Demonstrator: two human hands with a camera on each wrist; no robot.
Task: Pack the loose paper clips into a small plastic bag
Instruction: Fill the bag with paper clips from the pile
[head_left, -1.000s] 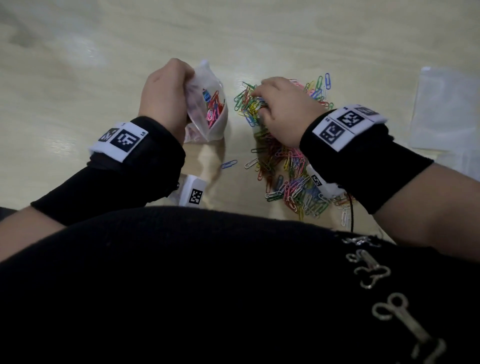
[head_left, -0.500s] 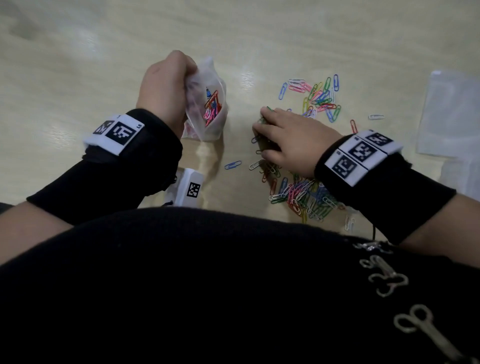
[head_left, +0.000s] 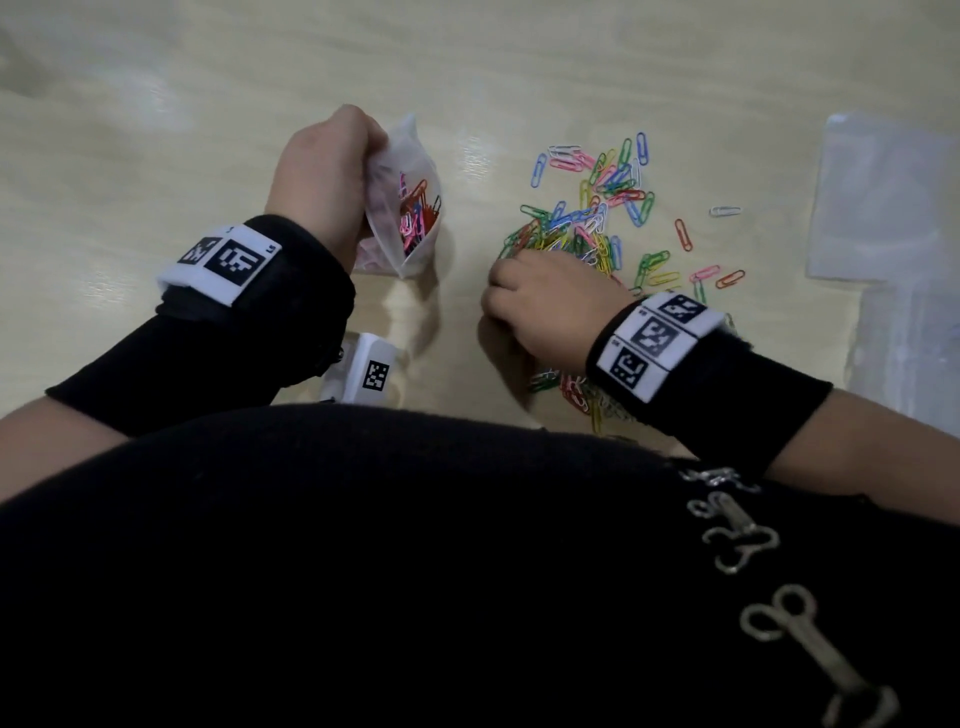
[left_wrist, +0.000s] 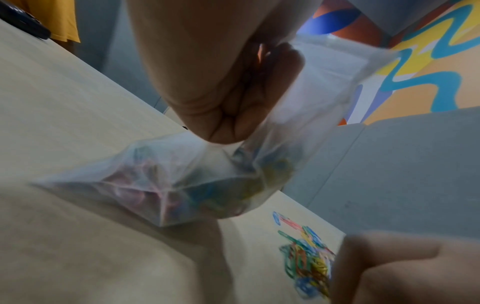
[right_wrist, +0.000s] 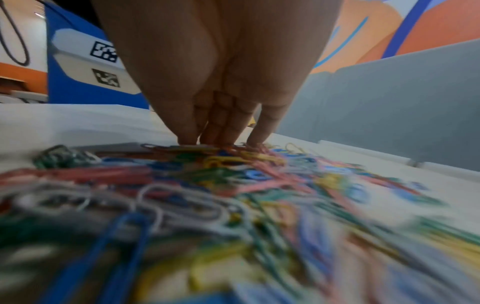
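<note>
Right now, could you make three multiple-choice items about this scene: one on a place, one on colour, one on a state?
1. Where does the pile of loose paper clips lie relative to the small plastic bag?
A. to its right
B. to its left
C. under it

2. What colour are the clips?
A. all silver
B. mixed colours
C. all black

3. What is the state of the bag?
A. flat and empty
B. sealed
C. held up, with some clips inside

Key: 1 A, the head view shows the pile right of the bag. 2 B, pink, green, blue and yellow show. 3 C, the left hand grips its top and clips show through.
</note>
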